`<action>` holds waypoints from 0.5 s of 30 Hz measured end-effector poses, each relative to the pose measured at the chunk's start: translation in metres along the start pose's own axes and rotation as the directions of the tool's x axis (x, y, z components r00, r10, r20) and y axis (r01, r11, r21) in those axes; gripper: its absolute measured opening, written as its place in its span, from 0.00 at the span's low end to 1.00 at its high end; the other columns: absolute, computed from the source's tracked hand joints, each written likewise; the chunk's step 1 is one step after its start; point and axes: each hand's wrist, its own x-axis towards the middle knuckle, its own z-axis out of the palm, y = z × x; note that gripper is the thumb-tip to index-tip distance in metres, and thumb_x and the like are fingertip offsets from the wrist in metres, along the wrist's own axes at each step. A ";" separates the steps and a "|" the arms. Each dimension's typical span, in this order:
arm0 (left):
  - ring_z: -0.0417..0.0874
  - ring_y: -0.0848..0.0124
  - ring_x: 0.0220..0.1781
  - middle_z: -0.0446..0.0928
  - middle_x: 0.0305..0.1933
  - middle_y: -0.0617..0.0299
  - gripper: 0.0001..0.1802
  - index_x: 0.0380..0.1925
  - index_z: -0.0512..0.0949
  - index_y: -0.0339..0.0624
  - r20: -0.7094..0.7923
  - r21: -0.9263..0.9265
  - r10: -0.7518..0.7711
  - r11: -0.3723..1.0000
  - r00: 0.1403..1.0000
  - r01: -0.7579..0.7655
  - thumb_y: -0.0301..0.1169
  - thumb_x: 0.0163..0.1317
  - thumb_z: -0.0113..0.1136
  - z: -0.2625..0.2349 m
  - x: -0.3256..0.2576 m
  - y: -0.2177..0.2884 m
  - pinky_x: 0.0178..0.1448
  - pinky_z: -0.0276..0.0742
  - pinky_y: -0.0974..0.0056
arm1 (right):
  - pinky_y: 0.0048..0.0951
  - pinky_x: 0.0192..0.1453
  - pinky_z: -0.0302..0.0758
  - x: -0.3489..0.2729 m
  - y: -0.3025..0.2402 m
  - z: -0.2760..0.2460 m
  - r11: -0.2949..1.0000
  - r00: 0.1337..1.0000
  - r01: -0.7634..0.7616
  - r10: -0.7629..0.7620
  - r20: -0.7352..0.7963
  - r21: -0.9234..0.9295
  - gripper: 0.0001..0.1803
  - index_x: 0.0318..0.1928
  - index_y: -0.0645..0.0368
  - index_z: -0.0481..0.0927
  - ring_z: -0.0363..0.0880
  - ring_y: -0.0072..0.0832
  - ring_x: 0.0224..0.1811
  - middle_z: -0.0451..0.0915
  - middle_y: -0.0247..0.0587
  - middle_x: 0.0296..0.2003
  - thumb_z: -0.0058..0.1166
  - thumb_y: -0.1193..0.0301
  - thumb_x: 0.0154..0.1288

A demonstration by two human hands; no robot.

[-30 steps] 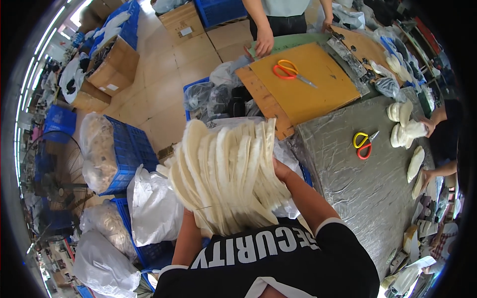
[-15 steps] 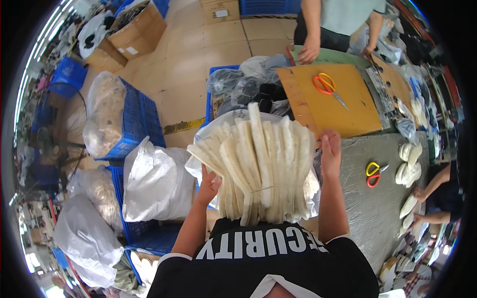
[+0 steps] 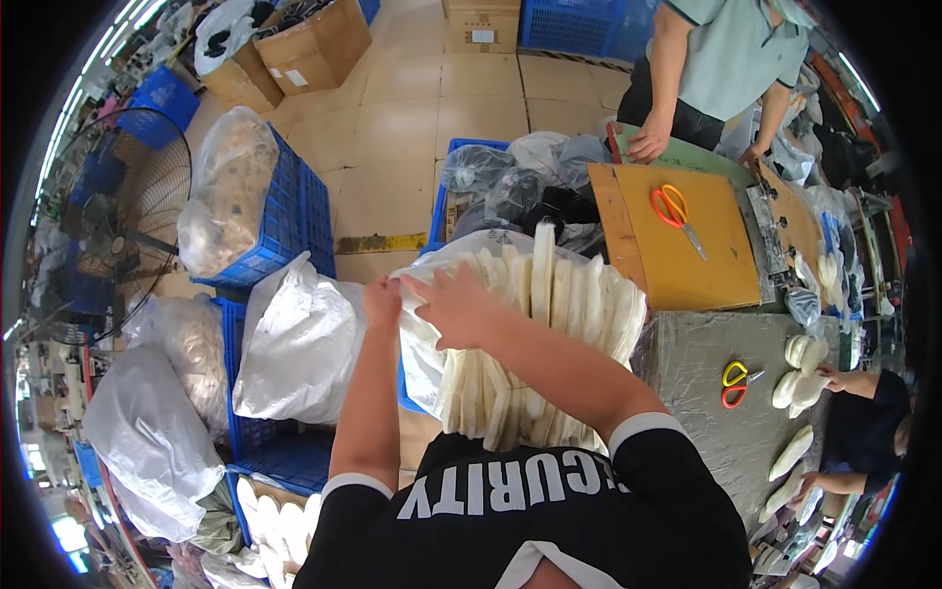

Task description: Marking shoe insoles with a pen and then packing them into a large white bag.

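Observation:
A thick bundle of cream, insole-shaped pads [image 3: 564,304] stands on edge in front of my chest, packed close together. A white plastic bag [image 3: 420,344] lies around its left and far sides. My left hand [image 3: 383,299] is closed at the bag's left rim, seemingly pinching the plastic. My right forearm crosses over the pads. My right hand [image 3: 459,306] is beside the left one, above the bag's edge, with its fingers apart and the index pointing left. What lies under the right palm is hidden.
At right, a grey worktable [image 3: 687,383] bears red-and-yellow scissors [image 3: 736,383]; orange-handled scissors [image 3: 677,221] lie on a tan board [image 3: 677,260]. Co-workers' hands work at the far side and far right. Blue crates [image 3: 304,206], white sacks [image 3: 294,344] and a fan [image 3: 118,231] stand left.
My right hand has left the bundle's right side and swung across to the left. My left hand has shifted up and left to the bag's rim. The head view has turned slightly.

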 end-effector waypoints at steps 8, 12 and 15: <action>0.72 0.77 0.24 0.74 0.19 0.64 0.08 0.31 0.79 0.34 -0.063 -0.290 0.157 0.942 0.986 -0.169 0.28 0.56 0.57 -0.046 -0.071 0.122 0.31 0.69 0.69 | 0.55 0.64 0.56 0.012 0.021 0.044 0.974 0.931 -0.193 0.219 -0.290 0.117 0.25 0.58 0.56 0.70 0.61 0.44 0.65 0.61 0.53 0.64 0.47 0.65 0.59; 0.78 0.63 0.30 0.77 0.24 0.56 0.07 0.32 0.79 0.35 0.053 -0.055 0.408 0.913 0.912 -0.405 0.25 0.51 0.61 -0.053 -0.104 0.118 0.37 0.73 0.61 | 0.54 0.64 0.56 0.042 0.041 0.077 0.955 0.786 -0.243 0.296 -0.543 0.170 0.24 0.56 0.57 0.71 0.64 0.46 0.62 0.70 0.51 0.57 0.45 0.70 0.56; 0.78 0.50 0.38 0.78 0.33 0.51 0.11 0.33 0.78 0.38 0.046 0.339 0.437 0.839 0.898 -0.426 0.23 0.46 0.62 -0.056 -0.105 0.075 0.42 0.74 0.54 | 0.52 0.60 0.61 0.055 0.052 0.078 0.922 0.803 -0.195 0.345 -0.486 0.334 0.20 0.51 0.56 0.75 0.70 0.44 0.58 0.75 0.48 0.52 0.47 0.69 0.56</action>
